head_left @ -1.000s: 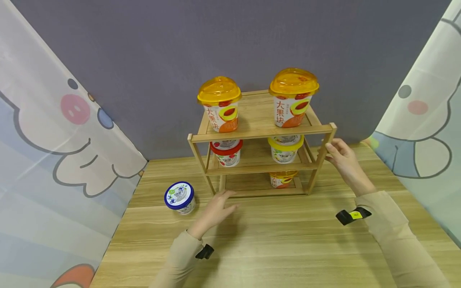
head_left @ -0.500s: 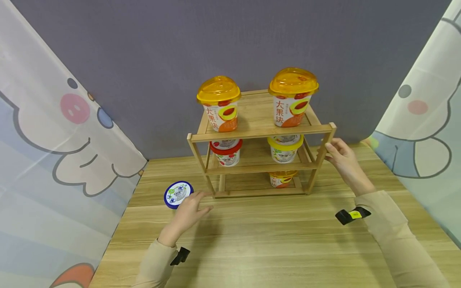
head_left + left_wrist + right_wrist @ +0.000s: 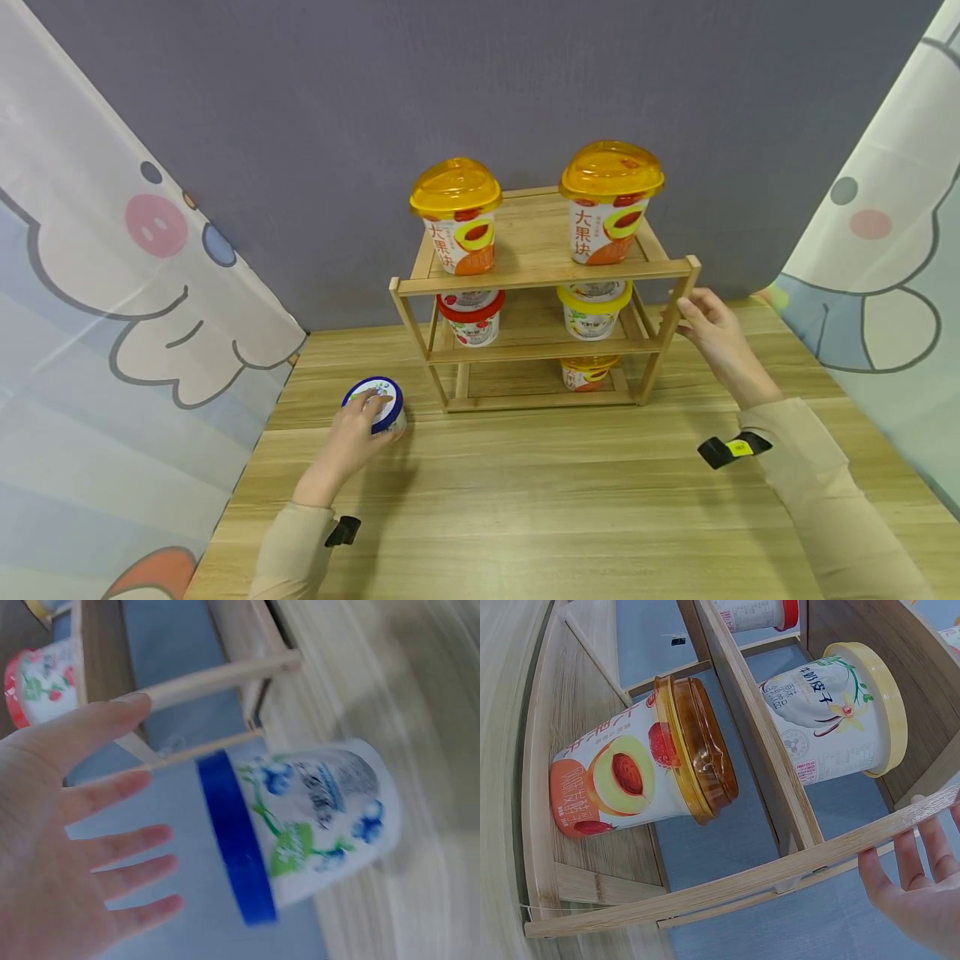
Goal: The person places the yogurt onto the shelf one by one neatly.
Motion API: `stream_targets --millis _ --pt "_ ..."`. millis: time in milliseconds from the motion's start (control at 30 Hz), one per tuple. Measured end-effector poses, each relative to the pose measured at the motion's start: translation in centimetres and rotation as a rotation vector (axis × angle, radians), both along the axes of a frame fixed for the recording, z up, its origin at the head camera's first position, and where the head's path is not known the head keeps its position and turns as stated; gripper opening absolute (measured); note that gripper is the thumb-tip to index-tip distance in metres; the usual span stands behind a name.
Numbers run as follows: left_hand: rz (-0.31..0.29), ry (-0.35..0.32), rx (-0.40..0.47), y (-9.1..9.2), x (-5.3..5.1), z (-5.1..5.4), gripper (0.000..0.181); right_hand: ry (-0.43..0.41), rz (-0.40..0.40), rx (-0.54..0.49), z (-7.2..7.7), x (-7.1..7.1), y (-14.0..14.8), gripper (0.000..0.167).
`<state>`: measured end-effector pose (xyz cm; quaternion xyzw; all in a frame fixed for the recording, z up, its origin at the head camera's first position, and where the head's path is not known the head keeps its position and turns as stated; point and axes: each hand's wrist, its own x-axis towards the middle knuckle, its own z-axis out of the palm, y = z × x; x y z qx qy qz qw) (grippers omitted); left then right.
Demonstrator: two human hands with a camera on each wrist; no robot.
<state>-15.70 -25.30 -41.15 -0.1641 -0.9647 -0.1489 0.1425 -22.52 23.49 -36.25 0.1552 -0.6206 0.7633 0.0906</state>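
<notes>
My left hand (image 3: 347, 442) is over a white tub with a blue lid (image 3: 315, 817) and blueberry pictures, which stands on the table left of the rack. In the left wrist view its fingers are spread and apart from the lid. My right hand (image 3: 716, 333) holds the right front post of a three-tier wooden rack (image 3: 525, 284), thumb in front and fingers behind. Two orange-lidded yogurt cups, one left (image 3: 459, 225) and one right (image 3: 609, 208), stand on top. A red-lidded tub (image 3: 472, 325) and a yellow-lidded tub (image 3: 592, 321) share the middle tier.
Another orange-lidded cup (image 3: 626, 772) stands at the right of the bottom tier. Behind the rack rises a grey backdrop (image 3: 337, 125). Curtains with cartoon prints hang at the left (image 3: 82, 250) and the right (image 3: 885, 250) of the wooden table (image 3: 555, 508).
My left hand has moved left from the rack's lower front corner to above the blue-lidded tub. The right hand has stayed on the post, and the cups have not moved.
</notes>
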Motion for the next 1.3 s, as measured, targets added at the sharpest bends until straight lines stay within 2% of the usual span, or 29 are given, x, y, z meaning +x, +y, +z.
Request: stream_targets --millis 200,467,1033,1300 --pt "0.056 -0.095 0.038 -1.1 -0.6 -0.6 0.064 -0.005 -0.004 -0.003 0.1 0.1 0.0 0.010" --pt "0.083 -0.181 0.051 -2.3 -1.6 -1.4 0.073 -0.006 0.003 -0.010 0.0 0.1 0.0 0.010" --pt "0.096 -0.219 0.073 -3.3 -2.9 -3.4 0.066 -0.012 -0.010 -0.005 -0.1 -0.1 0.0 0.009" --pt "0.120 -0.203 0.104 -2.9 -2.9 -3.6 0.065 -0.016 -0.013 0.001 -0.1 0.0 0.0 0.010"
